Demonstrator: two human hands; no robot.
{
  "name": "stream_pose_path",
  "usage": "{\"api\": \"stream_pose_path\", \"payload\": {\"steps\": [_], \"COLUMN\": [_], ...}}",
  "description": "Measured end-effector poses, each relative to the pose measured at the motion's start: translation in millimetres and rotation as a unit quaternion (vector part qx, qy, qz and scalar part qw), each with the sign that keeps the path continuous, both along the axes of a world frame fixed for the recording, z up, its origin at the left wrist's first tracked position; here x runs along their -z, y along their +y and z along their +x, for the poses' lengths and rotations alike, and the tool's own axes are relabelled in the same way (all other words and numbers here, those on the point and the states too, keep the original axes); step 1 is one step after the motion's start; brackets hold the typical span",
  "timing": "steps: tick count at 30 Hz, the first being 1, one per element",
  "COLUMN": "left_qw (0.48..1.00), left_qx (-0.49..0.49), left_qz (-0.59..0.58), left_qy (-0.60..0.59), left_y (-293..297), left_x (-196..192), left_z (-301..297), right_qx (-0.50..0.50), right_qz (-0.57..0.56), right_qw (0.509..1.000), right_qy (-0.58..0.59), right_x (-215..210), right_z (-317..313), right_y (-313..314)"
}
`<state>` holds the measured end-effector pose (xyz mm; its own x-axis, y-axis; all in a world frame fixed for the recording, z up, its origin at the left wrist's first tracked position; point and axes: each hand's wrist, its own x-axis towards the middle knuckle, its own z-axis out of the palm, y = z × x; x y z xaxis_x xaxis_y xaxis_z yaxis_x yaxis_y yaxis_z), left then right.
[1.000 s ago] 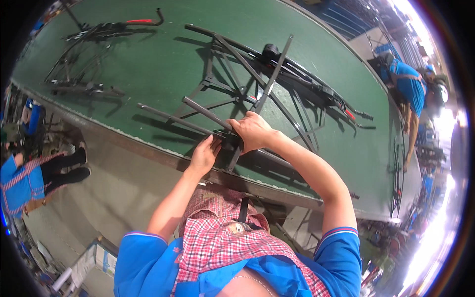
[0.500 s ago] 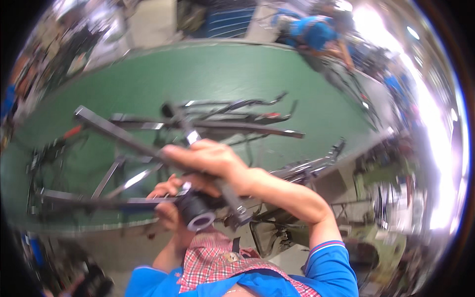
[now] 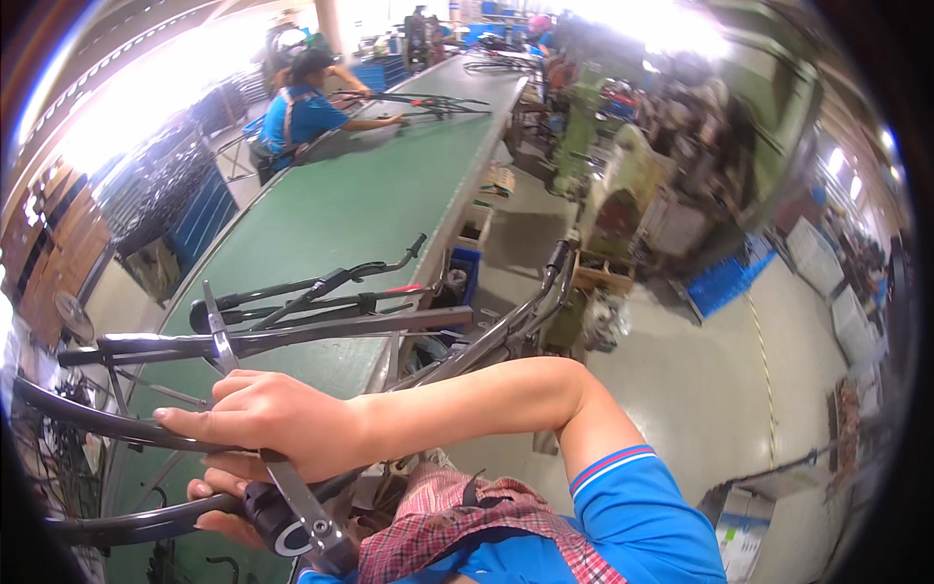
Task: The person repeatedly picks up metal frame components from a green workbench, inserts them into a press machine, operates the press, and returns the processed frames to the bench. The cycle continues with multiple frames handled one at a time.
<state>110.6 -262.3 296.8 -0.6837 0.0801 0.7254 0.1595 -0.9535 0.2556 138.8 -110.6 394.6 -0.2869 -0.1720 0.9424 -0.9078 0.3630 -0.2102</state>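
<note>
**Dark tubular frame [image 3: 97, 420] found held in both hands at near end of green table [image 3: 379, 195]**

The right hand [image 3: 282, 423] was closed over the frame, its thumb side along the upper curved tube and its palm across a flat metal crossbar [image 3: 296, 494]. The left hand [image 3: 226, 482], partly hidden below the right, had its fingers and thumb around the lower tube, just beside a black round fitting [image 3: 268, 511] with a pale ring at its end. The curved tubes extended toward the person's left. The crossbar ran obliquely and passed across a long dark tube [image 3: 389, 323]; whether these two were joined could not be determined.

A second frame [image 3: 336, 282] with a red part lay just beyond. Farther along, at the table's left side, a co-worker [image 3: 302, 117] in a blue shirt had hands at another dark frame [image 3: 438, 102]. A green machine [image 3: 623, 200] stood to the right.
</note>
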Motion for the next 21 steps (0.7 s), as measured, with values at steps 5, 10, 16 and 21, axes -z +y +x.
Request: {"api": "stream_pose_path", "payload": {"steps": [5, 10, 16, 21], "left_qw": [0.987, 0.919, 0.773, 0.669], "left_qx": [0.123, 0.087, 0.281, 0.356], "left_qz": [-0.024, -0.346, -0.525, -0.621], "left_qy": [-0.105, -0.167, -0.219, -0.202], "left_y": [-4.4, 45.0, 167.5, 230.9], "left_x": [-24.3, 37.5, 102.9, 179.5], "left_z": [67.1, 94.3, 132.4, 159.6], "right_qx": [0.112, 0.266, 0.369, 0.497], "right_qz": [-0.015, -0.097, -0.453, -0.501], "right_qw": [0.992, 0.919, 0.739, 0.62], "right_qy": [-0.057, -0.276, -0.335, -0.343], "right_x": [5.0, 71.2, 177.4, 269.9], "right_z": [92.7, 186.9, 254.2, 284.8], "right_y": [-8.2, 41.0, 72.3, 105.4]}}
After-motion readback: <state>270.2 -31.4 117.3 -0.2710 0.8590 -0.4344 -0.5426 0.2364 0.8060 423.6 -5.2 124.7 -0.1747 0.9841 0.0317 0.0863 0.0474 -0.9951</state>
